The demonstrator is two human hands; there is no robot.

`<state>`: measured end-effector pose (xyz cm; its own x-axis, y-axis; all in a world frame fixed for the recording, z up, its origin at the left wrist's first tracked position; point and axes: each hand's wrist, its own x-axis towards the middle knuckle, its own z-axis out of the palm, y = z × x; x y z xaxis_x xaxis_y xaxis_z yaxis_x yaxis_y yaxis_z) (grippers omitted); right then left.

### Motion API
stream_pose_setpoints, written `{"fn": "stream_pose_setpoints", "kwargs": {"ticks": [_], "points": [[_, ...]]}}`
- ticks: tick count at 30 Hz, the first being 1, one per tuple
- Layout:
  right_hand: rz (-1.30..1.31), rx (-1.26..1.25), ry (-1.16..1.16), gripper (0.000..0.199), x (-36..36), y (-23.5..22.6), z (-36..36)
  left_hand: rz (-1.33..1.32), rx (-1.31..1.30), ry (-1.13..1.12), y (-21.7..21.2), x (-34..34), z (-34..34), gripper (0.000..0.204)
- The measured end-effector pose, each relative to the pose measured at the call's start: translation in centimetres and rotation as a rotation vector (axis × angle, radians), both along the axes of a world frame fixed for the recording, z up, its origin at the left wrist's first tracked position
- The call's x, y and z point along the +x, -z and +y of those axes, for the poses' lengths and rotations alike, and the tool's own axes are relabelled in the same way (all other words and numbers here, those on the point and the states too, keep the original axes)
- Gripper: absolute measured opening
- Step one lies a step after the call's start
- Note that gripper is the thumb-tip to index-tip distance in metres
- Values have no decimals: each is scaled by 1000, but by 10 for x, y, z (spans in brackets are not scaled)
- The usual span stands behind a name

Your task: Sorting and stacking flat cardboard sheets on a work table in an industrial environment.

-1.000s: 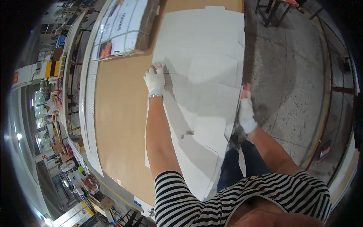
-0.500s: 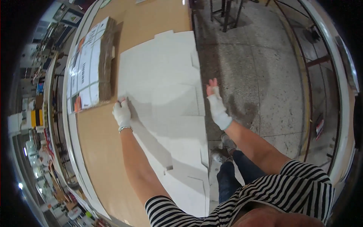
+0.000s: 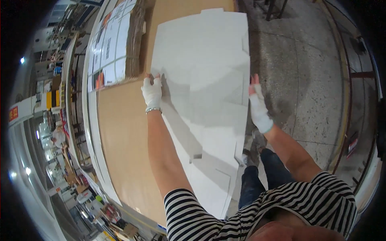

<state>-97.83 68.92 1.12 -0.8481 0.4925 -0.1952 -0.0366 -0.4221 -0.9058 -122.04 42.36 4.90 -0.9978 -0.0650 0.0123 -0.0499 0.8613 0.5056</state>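
A large pale cardboard sheet (image 3: 213,108), die-cut with tabs and slits, lies lengthwise before me on brown board. My left hand (image 3: 152,91), in a white fingerless glove, grips the sheet's left edge with bent fingers. At the opposite edge, my right hand (image 3: 259,105), gloved the same way, has its fingers stretched out and its palm side against the cardboard. The sheet's right side overhangs the brown board. Shadows of my arm and body fall across its surface.
A strapped stack of printed, flat cardboard (image 3: 114,46) stands at the far left on the brown board (image 3: 124,152). A concrete floor (image 3: 299,92) runs along the right, with a metal-legged stand (image 3: 273,9) at the far end. Shelves and goods crowd the left background.
The cardboard sheet has shifted slightly right, away from the strapped stack. My right hand now meets its edge, where it was just apart before. The whole view has also turned a little.
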Motion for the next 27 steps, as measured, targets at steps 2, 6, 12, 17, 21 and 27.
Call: {"fn": "stream_pose_setpoints", "kwargs": {"ticks": [2,6,12,17,21,27], "points": [[-20,-77,-82,70,42,-4,-24,64,-81,-88,-4,7,-36,53],[-87,-203,-138,68,116,-18,-58,-7,-302,-133,-3,54,-41,52],[-525,-198,-100,71,132,8,-105,36,-403,-116,-8,76,-21,57],[-125,-353,-67,60,136,-33,-105,-29,-247,-96,-18,79,-66,61],[-130,-279,-82,59,187,-23,-123,18,-260,-110,-17,140,-89,60],[-200,-228,-85,52,192,-23,-161,36,-345,-92,-14,172,-109,58]]}}
